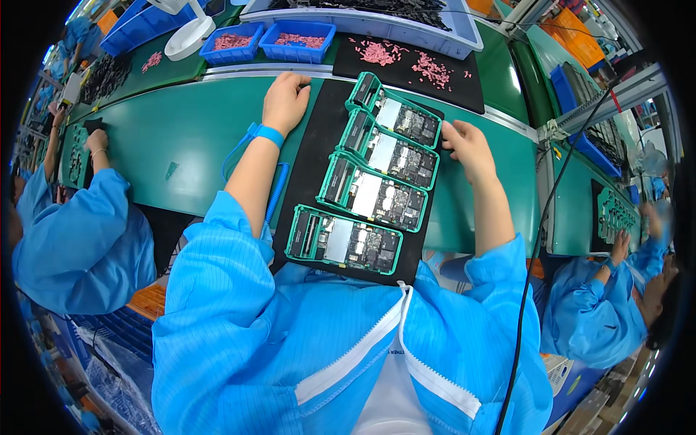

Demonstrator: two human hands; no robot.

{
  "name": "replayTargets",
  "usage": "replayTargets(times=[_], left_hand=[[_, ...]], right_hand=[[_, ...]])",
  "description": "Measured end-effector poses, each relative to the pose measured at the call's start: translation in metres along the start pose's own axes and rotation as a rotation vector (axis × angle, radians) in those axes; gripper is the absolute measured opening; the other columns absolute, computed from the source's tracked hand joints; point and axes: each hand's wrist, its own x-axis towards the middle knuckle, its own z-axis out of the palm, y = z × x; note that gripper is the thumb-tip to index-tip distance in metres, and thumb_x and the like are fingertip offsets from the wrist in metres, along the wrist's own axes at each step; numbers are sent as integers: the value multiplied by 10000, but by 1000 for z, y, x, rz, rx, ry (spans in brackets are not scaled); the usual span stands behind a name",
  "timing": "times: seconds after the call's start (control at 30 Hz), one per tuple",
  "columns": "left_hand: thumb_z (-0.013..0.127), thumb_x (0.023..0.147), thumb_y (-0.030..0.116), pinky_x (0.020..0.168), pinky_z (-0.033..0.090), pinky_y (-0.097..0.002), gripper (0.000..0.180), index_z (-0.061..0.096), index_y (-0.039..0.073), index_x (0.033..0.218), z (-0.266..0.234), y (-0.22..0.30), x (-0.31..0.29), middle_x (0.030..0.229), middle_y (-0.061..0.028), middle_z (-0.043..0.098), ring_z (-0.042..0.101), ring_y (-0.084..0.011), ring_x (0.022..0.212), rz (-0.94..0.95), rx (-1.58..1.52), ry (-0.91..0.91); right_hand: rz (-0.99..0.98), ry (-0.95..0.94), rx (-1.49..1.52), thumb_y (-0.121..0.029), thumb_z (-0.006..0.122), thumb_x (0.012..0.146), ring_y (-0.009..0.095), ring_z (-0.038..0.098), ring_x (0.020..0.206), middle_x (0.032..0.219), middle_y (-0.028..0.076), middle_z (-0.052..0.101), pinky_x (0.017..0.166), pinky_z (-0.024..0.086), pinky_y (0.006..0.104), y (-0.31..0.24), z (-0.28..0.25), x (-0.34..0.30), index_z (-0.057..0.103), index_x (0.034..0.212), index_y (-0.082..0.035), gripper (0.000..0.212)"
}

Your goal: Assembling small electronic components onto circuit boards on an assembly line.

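Note:
Several green frames [308,254], each holding an opened phone-like device with circuit boards and a silver plate, lie in a column on a black mat [304,174]. The upper ones have raised flaps on their left sides; the nearest lies flat and apart. My left hand [286,103], with a blue wrist strap [271,135], is closed with bent fingers beyond the mat's left edge, by the metal rail; what it holds, if anything, is hidden. Beside the right end of the farthest frames, my right hand [470,148] has curled fingers pressed together near the mat's edge; their contents cannot be seen.
Two blue bins [297,42] of pink pieces stand at the back. Loose pink pieces [433,70] lie on a dark mat, before a large blue tray [377,23] of black parts. A coiled blue cord [277,192] hangs by my left arm. Co-workers sit at both sides.

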Motion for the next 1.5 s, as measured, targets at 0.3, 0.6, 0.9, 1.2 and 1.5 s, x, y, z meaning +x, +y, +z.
replayTargets(times=[0.3, 0.6, 0.9, 1.2, 1.5], left_hand=[[625, 800, 72, 717, 506, -375, 121, 665, 30, 907, 3, 3, -3, 914, -132, 614, 628, -292, 782, -35, -11, -21], [612, 815, 51, 673, 497, -338, 108, 656, 23, 910, -11, -29, 8, 839, -127, 595, 608, -264, 728, 35, -21, -37], [597, 819, 1, 666, 490, -301, 115, 636, -3, 927, -72, -182, 2, 894, -101, 581, 592, -203, 716, 24, -196, -66], [629, 810, 47, 682, 500, -324, 99, 645, 9, 899, -82, -211, 12, 895, -110, 595, 606, -231, 745, 45, -116, -104], [680, 703, 145, 713, 504, -414, 52, 695, 96, 710, -24, -108, 74, 768, -102, 640, 629, -291, 783, 462, -32, -123]], right_hand=[[114, -28, 594, -112, 750, 778, 154, 620, 802, 937, 98, 646, 762, 496, 289, -11, 28, 0, 548, 1030, 36, 356], [76, 302, 1027, 33, 718, 747, 199, 625, 926, 1050, 128, 643, 855, 490, 318, 27, -11, -46, 545, 1085, 50, 381], [-125, 1292, 767, 73, 698, 758, 212, 628, 851, 987, 105, 653, 770, 512, 334, 52, -27, -152, 598, 1033, 33, 296], [61, 1537, 322, -8, 710, 785, 167, 618, 758, 915, 94, 681, 683, 485, 298, 98, -81, -159, 657, 946, 48, 178], [57, 1508, -599, -264, 693, 809, 379, 569, 1027, 1102, 295, 596, 926, 428, 438, 127, -82, -174, 568, 1105, 123, 503]])
